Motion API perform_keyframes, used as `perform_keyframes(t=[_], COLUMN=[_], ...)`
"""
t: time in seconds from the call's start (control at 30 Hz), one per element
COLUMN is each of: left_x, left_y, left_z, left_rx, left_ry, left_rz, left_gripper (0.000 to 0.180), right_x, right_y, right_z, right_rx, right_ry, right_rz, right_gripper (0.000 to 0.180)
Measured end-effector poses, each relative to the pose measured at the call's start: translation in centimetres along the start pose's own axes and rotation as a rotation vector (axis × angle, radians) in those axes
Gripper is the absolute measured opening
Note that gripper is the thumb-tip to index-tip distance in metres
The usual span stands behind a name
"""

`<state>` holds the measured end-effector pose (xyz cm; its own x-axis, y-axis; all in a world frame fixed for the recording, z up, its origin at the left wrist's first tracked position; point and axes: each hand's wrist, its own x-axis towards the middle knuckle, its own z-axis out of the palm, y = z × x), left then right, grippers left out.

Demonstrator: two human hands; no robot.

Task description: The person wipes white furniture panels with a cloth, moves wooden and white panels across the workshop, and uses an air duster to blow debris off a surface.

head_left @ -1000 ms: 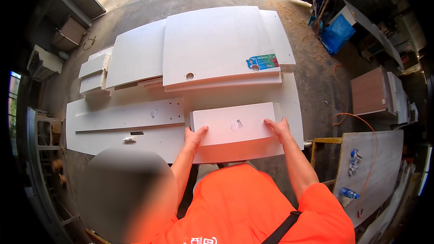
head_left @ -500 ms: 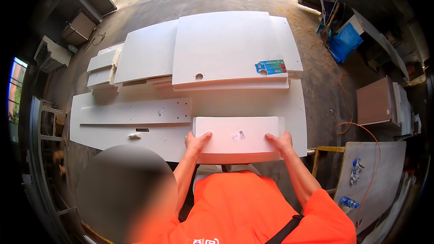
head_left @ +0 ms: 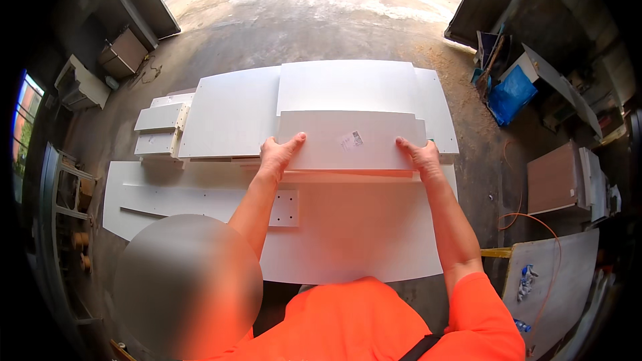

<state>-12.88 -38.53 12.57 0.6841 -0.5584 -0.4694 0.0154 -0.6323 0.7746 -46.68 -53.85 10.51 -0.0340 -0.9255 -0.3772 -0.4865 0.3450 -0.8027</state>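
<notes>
While both hands grip its ends | left hand (head_left: pixel 277 154) | right hand (head_left: pixel 421 157) | white panel (head_left: pixel 348 140) flat, rectangular, small label

Label (head_left: pixel 352 140) print too small, panel stack (head_left: pixel 348 87) partly covered (by held board (head_left: pixel 348 139))

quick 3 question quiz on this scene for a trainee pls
1. True or false: both hands grip the same white panel.
2. What colour is the bag on the ground at the far right? A) blue B) green C) yellow
3. Fill in: the small sticker on the held panel sits nearer the ___ hand.

Key
1. True: left hand and right hand hold its two ends.
2. A, the blue bag.
3. right
</notes>
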Motion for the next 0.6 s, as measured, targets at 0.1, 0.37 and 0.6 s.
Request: perform_keyframes(t=[0.1,0.37,0.6], left_x=[2.0,1.4,3.6], left_y=[0.0,-4.4,-4.9], left_z=[0.3,-1.7,0.0], left_rx=[-0.062,0.214,-0.055], left_ry=[-0.081,-0.147,-0.112], left_rz=[0.005,0.325,0.347], left_gripper=[0.102,0.090,0.086], right_x=[1.3,-3.2,0.2], right_y=[-1.3,0.5,-0.4], right_z=[2.3,1.8,3.4], right_rx=[-0.179,-0.631,-0.618], right_ry=[0.063,-0.029,-0.019], right_rz=[0.032,-0.663,-0.709], right_gripper=[0.106,0.108,0.095])
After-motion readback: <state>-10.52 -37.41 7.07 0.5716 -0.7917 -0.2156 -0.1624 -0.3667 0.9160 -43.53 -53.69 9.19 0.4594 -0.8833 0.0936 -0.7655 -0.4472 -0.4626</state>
